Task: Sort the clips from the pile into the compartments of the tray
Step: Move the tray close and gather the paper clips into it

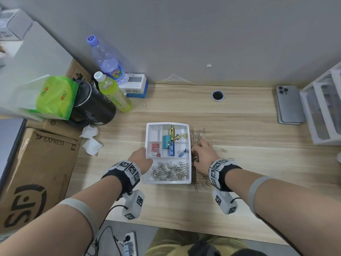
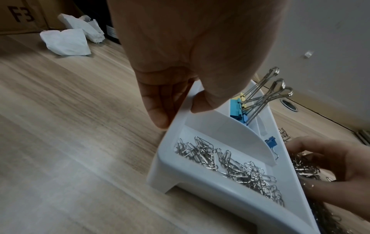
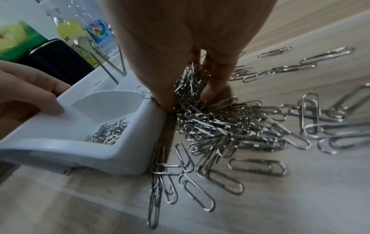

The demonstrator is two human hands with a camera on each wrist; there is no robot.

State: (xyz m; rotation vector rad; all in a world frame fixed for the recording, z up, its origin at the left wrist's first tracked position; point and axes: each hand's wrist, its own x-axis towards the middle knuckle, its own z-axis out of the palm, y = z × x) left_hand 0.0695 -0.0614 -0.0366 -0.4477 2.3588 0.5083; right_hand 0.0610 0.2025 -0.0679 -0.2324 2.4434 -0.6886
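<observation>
A white compartment tray (image 1: pixel 190 145) sits mid-table. Its near compartment holds several silver paper clips (image 1: pixel 170 171). Other sections hold pink clips (image 1: pixel 155 147) and teal, yellow and blue binder clips (image 1: pixel 170 142). My left hand (image 1: pixel 141 159) pinches the tray's left rim (image 2: pixel 180 114), thumb inside and fingers outside. A pile of silver paper clips (image 1: pixel 198 135) lies on the table against the tray's right side. My right hand (image 1: pixel 203 156) pinches a bunch of paper clips (image 3: pixel 192 83) from that pile, right beside the tray wall (image 3: pixel 140 136).
Loose clips (image 3: pixel 312 117) spread right of the tray. Crumpled tissues (image 1: pixel 91 140), a cardboard box (image 1: pixel 36 172), a black mug (image 1: pixel 92 106) and bottles (image 1: pixel 114 93) crowd the left. Phones (image 1: pixel 288 105) and a white drawer unit (image 1: pixel 324 106) stand at the right. A cable hole (image 1: pixel 218 95) lies behind.
</observation>
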